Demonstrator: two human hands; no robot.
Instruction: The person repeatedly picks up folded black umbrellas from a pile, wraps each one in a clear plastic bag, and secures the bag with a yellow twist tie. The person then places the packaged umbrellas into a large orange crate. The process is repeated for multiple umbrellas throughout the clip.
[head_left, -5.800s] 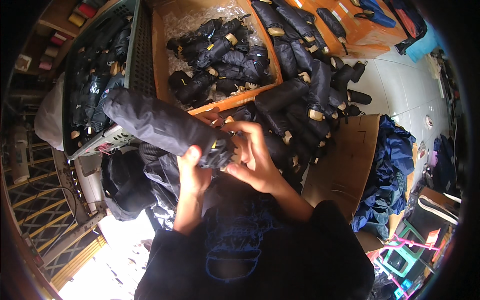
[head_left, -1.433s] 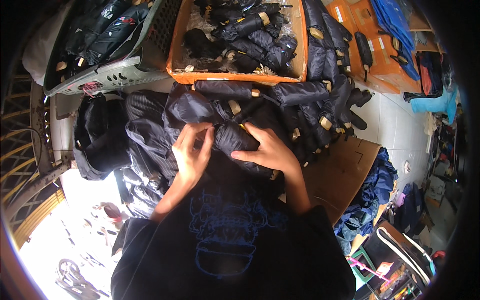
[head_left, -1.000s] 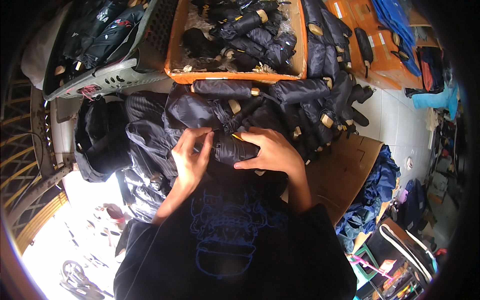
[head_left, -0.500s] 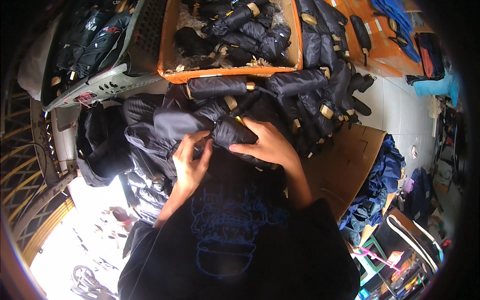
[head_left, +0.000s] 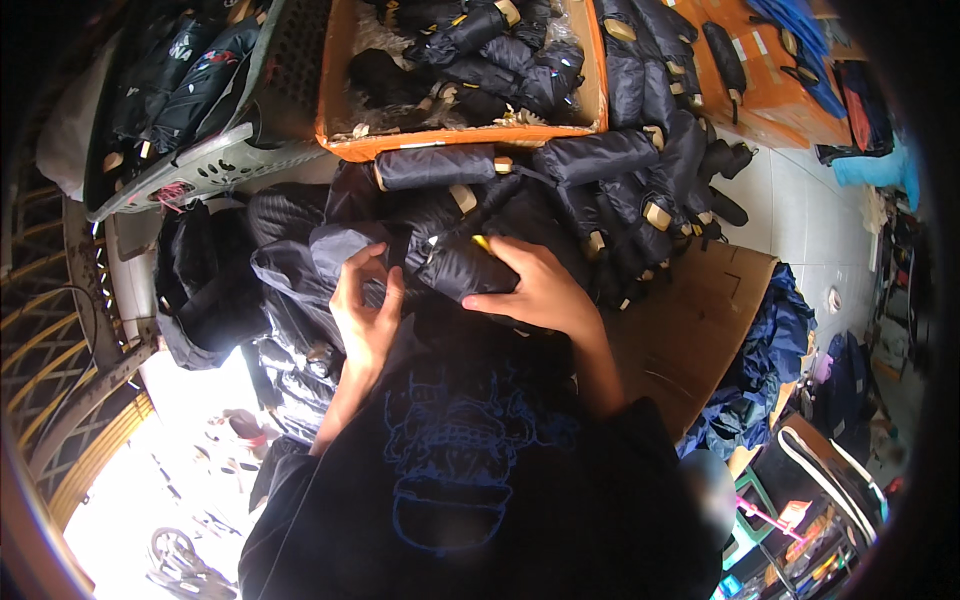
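Observation:
My right hand [head_left: 535, 285] is closed around a folded black umbrella [head_left: 462, 275], its thumb on the near side and its fingers over the far side. A small yellow bit shows at the fingertips. Just left of the umbrella, my left hand [head_left: 365, 308] has its thumb and bent fingers apart, with nothing visible between them. Behind its fingertips lies loose dark grey cloth [head_left: 340, 245]. Another folded umbrella [head_left: 436, 167] with light wooden-looking ends lies beyond my hands, along the front of an orange-rimmed box.
That box [head_left: 460, 143] holds several folded black umbrellas. More umbrellas [head_left: 610, 160] are heaped to its right. A grey plastic basket [head_left: 215, 170] stands at the far left. On the right are a cardboard sheet [head_left: 690, 330] and a blue cloth pile [head_left: 755, 370].
My left hand has drawn back to the left from the umbrella's end, and its thumb and fingers have parted. My right hand keeps its hold in nearly the same place.

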